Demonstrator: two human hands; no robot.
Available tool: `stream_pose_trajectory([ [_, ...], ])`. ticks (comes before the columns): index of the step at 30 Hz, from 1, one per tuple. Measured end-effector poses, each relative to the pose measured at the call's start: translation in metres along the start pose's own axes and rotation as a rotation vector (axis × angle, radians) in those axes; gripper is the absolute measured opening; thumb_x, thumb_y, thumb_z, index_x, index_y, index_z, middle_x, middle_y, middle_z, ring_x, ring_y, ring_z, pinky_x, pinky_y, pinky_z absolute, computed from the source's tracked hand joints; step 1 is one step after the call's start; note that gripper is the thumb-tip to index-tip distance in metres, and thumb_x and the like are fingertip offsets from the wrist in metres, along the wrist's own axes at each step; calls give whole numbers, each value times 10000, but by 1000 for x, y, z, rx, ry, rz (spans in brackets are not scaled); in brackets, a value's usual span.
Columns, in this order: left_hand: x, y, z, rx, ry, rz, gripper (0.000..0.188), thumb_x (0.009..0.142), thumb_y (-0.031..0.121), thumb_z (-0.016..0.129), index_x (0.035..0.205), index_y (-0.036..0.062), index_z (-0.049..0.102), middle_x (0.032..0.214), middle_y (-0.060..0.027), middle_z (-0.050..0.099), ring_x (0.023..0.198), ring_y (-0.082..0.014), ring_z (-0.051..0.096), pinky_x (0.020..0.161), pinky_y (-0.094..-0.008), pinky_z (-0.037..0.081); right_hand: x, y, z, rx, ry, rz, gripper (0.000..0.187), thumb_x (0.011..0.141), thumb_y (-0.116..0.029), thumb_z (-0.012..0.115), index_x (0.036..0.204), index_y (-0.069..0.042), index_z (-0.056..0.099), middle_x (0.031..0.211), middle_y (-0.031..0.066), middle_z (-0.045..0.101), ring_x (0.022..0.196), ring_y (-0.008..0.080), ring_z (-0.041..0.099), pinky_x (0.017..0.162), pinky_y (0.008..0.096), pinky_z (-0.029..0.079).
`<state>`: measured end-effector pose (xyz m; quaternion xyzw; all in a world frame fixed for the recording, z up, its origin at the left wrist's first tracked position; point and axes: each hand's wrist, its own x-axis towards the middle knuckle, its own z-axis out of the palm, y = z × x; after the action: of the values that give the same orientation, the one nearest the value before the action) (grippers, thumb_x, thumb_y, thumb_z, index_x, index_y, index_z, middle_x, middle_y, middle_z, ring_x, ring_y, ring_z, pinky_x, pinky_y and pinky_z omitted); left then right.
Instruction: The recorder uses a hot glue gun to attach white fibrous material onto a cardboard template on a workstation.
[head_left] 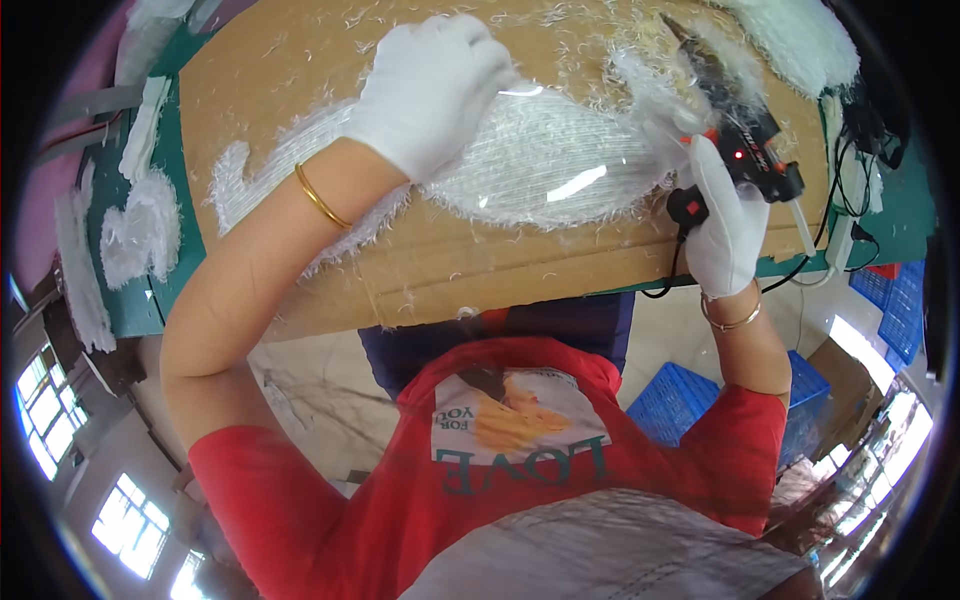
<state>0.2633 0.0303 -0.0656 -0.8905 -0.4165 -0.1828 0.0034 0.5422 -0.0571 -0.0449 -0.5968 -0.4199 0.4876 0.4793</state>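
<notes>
On a brown cardboard sheet [400, 280] lies a flat white piece with fuzzy, fringed edges [560, 160]; bright glare on it suggests a glossy surface. My left hand [430, 90], in a white glove, rests over its far edge with the fingers curled in. Whether something is pinched under those fingers is hidden. My gloved right hand [725, 220] grips a black glue gun [750, 150] with a lit red light and an orange-red part near the fingers. A white stick [803, 228] sticks out of its back. White fluff [655, 95] surrounds its front end.
White fluffy pieces lie at the far right [800, 40] and on the green table [125, 300] at left, including a curly one [142, 230]. Black cables and a white power strip [838, 245] are at right. Blue crates [672, 405] stand below. Loose fibres litter the cardboard.
</notes>
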Motion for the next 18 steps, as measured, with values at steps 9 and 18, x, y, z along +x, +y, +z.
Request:
stream_pose_trajectory([
  [9,16,1,-16,291,-74,450,101,831,188,606,780,101,597,774,-111,578,780,-277,622,697,-415,485,-8,-8,22,276,-254,211,296,1023,-99,548,1250,87,586,1314,193,616,1304,310,567,1149,504,420],
  [18,10,-2,-3,-52,-207,170,137,857,220,604,874,88,574,804,-125,587,735,-308,635,656,-438,508,-1,14,36,444,-311,147,393,1080,-206,450,1309,78,597,1484,230,515,1402,324,485,1200,459,345],
])
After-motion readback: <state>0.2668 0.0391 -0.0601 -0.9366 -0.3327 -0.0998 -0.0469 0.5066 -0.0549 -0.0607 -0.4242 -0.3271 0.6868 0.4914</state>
